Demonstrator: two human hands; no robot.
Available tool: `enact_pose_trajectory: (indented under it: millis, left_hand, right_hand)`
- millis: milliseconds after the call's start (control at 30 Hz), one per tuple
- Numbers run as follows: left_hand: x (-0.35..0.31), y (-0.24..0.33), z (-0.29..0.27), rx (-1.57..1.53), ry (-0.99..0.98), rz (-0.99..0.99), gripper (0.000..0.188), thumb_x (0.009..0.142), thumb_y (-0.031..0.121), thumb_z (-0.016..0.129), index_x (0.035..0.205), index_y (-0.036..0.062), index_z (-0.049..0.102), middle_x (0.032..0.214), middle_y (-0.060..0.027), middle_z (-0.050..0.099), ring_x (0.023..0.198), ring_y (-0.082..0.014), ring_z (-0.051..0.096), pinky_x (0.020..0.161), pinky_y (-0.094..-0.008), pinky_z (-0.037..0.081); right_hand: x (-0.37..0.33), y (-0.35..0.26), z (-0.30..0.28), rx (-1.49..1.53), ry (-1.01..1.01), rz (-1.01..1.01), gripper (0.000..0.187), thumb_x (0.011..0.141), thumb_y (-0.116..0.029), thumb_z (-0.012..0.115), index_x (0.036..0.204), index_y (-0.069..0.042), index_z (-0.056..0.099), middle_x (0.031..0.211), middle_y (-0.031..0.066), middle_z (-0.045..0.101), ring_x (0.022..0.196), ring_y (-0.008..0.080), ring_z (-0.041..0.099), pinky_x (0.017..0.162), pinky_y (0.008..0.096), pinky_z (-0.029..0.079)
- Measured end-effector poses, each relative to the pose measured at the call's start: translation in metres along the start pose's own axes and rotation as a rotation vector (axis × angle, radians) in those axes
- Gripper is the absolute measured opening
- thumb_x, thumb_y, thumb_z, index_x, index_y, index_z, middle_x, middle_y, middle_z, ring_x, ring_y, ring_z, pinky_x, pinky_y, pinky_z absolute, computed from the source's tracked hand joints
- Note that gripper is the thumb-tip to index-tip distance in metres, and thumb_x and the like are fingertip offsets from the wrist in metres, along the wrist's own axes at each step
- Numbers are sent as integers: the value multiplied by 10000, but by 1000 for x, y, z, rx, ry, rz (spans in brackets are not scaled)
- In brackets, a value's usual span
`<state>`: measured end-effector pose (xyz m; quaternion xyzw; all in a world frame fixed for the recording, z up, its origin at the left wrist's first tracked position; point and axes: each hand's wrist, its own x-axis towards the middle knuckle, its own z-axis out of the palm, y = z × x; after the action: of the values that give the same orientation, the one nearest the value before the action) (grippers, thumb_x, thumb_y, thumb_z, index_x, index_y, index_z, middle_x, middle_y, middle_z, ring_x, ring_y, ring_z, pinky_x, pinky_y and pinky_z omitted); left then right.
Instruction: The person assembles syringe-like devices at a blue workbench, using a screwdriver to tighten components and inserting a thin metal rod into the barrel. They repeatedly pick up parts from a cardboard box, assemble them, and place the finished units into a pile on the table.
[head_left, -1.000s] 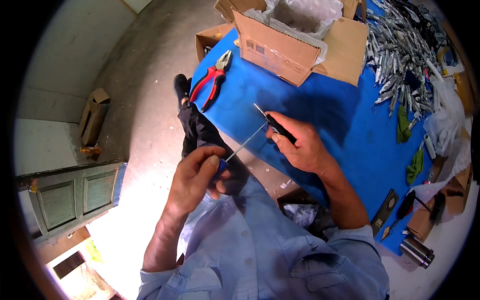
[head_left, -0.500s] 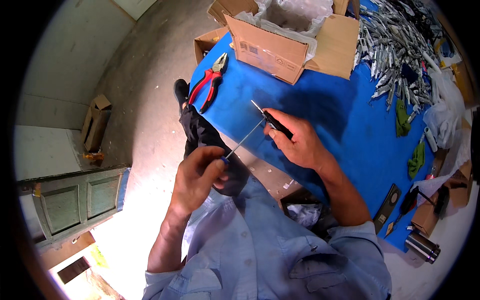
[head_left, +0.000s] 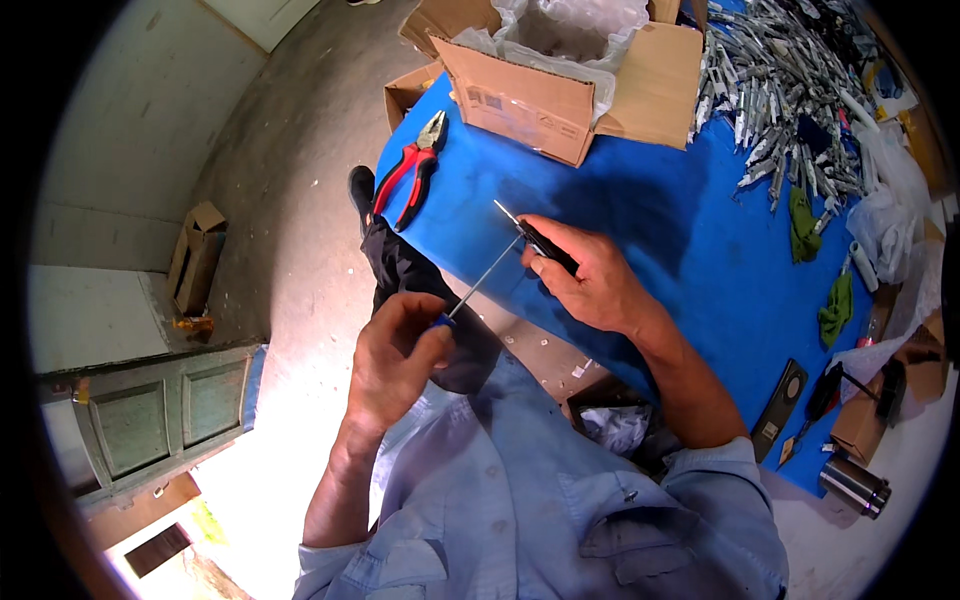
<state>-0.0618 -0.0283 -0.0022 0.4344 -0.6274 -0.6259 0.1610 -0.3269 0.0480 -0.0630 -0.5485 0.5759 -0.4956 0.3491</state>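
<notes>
My left hand (head_left: 393,362) is closed round the blue handle of a screwdriver (head_left: 484,278), whose thin metal shaft slants up to the right. The screwdriver's tip meets the side of a slim black piece (head_left: 548,247) with a narrow metal rod sticking out of its far end. Fingers and thumb of my right hand (head_left: 597,278) pinch that black piece above the table's near edge. I cannot make out exactly what kind of thing it is, and my fingers hide part of it. Beyond my hands, combination pliers (head_left: 413,178) with red and black handles lie on the blue table (head_left: 480,180).
An open cardboard box (head_left: 520,100) lined with plastic stands at the far side. A heap of slim metallic pieces (head_left: 775,90) fills the far right. Green cloths (head_left: 803,225), a flat dark plate (head_left: 780,410) and a metal cylinder (head_left: 853,487) lie to the right.
The view has shifted slightly, so the table's things sit a little farther left. Both hands keep their grips, and the screwdriver still touches the black piece.
</notes>
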Motion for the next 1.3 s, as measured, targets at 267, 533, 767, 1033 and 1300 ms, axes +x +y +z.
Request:
enact_pose_trajectory:
  millis: [267, 533, 767, 1033, 1300]
  left_hand:
    - [6, 9, -3, -81, -37, -132, 356, 1015, 97, 651, 1320, -75, 590, 1076, -134, 690, 864, -163, 707, 721, -285, 598]
    - [4, -1, -4, -46, -43, -72, 375, 1033, 119, 636, 1351, -72, 579, 1112, -133, 680, 917, -165, 694, 713, -285, 599]
    - [2, 4, 3, -46, -48, -85, 353, 1056, 152, 616, 1342, -54, 595, 1071, -121, 686, 849, -144, 690, 666, -273, 590]
    - [3, 2, 1, -161, -88, -165, 356, 1081, 186, 574, 1335, -61, 607, 929, -92, 702, 689, -125, 655, 588, -255, 551]
    - [1, -1, 2, -178, -86, -232, 375, 1056, 253, 651, 1281, -46, 649, 812, -57, 664, 587, -92, 579, 489, -225, 441]
  right_hand:
    - [1, -5, 2, 46, 41, 30, 376, 973, -36, 652, 1335, 63, 622, 896, 185, 688, 728, 182, 642, 672, 326, 533]
    - [0, -2, 2, 19, 26, 17, 427, 988, -35, 652, 1404, 44, 597, 949, 120, 728, 753, 116, 629, 695, 282, 542]
    - [1, -6, 2, 36, 53, -7, 385, 975, -47, 662, 1345, 52, 627, 931, 212, 705, 756, 190, 662, 703, 327, 545]
    - [1, -6, 2, 38, 48, 2, 388, 974, -47, 664, 1348, 52, 625, 930, 216, 700, 753, 189, 655, 702, 327, 543]
    - [1, -8, 2, 78, 49, 11, 363, 974, -43, 642, 1327, 43, 628, 887, 179, 680, 737, 173, 623, 695, 321, 537]
